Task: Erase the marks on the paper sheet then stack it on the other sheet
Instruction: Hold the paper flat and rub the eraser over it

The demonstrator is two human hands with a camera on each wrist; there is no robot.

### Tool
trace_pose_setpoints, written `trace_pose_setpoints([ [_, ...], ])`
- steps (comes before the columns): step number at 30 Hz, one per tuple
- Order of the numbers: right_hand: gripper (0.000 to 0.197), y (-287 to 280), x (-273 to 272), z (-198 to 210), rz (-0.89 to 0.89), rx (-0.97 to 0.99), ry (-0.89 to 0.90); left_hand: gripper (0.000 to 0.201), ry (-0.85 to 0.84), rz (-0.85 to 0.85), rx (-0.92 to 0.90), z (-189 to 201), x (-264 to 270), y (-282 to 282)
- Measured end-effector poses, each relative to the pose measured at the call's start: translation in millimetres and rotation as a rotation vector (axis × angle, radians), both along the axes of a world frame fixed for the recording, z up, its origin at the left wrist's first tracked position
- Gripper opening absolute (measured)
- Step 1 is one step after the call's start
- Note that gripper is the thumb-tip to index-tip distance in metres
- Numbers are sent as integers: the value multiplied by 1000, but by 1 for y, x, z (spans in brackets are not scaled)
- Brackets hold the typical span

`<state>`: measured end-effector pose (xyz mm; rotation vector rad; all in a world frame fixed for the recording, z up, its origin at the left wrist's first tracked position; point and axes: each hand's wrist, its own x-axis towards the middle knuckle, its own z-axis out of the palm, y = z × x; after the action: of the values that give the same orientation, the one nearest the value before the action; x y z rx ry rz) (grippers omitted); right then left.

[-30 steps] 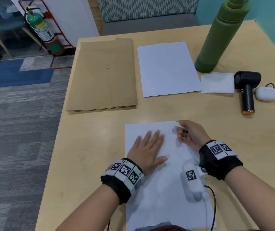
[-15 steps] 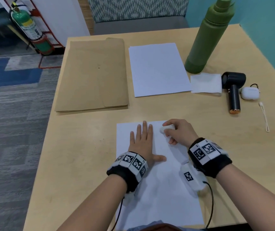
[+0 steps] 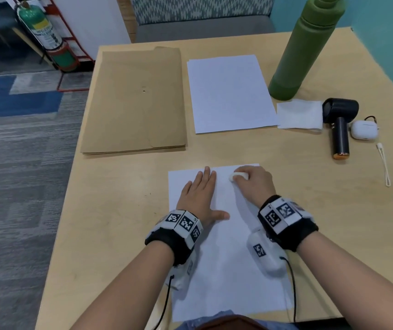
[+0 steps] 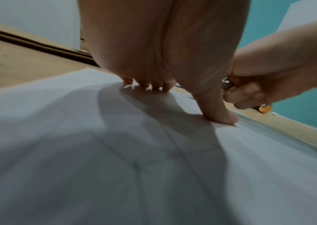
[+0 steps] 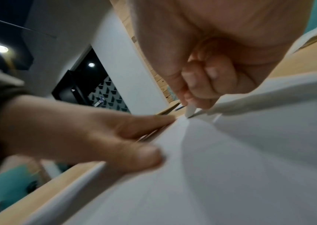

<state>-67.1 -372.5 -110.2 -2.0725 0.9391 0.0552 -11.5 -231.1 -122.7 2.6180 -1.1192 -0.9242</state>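
Note:
A white paper sheet (image 3: 226, 258) lies at the table's near edge. My left hand (image 3: 199, 194) lies flat on its upper left part, fingers straight and pressing down (image 4: 154, 85). My right hand (image 3: 250, 182) pinches a small white eraser (image 3: 237, 176) and holds its tip (image 5: 189, 111) against the sheet near the top edge. No marks are clear on the sheet. The other white sheet (image 3: 229, 94) lies farther back on the table, beyond both hands.
A brown envelope (image 3: 136, 101) lies left of the far sheet. At the right stand a green bottle (image 3: 307, 48), a folded tissue (image 3: 299, 114), a black handheld fan (image 3: 339, 125), a white earbud case (image 3: 364, 129) and a white cord (image 3: 383, 163).
My right hand has shifted left along the sheet's top edge and lowered the eraser onto the paper. My left hand's fingers have closed together and point straighter up the sheet.

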Motion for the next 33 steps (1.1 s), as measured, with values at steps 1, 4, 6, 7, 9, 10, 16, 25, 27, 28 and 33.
trace_pose_setpoints([
  [1,25,10,-4,-1,33,-4,15,110,2,3,-2,0,0,0],
  [4,29,33,-15,-1,155,48,69,112,6,5,-8,0,-2,-1],
  [6,26,25,-13,0,135,55,49,113,6,-1,-7,0,-2,0],
  [7,25,17,-10,0,79,51,29,114,5,-2,-2,0,-2,0],
  [9,25,7,-4,3,-67,39,-7,114,4,-6,4,0,-1,0],
  [10,25,9,-3,3,-96,28,-11,114,4,-7,5,0,-1,0],
  [16,28,32,-5,1,53,39,53,111,-4,-1,-1,-1,-2,0],
  [25,30,35,-11,-1,32,63,49,111,12,-38,14,1,1,0],
  [27,21,16,-11,1,14,83,32,110,29,-71,45,5,3,1],
  [28,15,5,-11,3,-2,83,19,109,40,-75,55,7,4,0],
  [33,14,-10,-12,5,30,57,21,109,48,20,7,7,-3,-14],
])
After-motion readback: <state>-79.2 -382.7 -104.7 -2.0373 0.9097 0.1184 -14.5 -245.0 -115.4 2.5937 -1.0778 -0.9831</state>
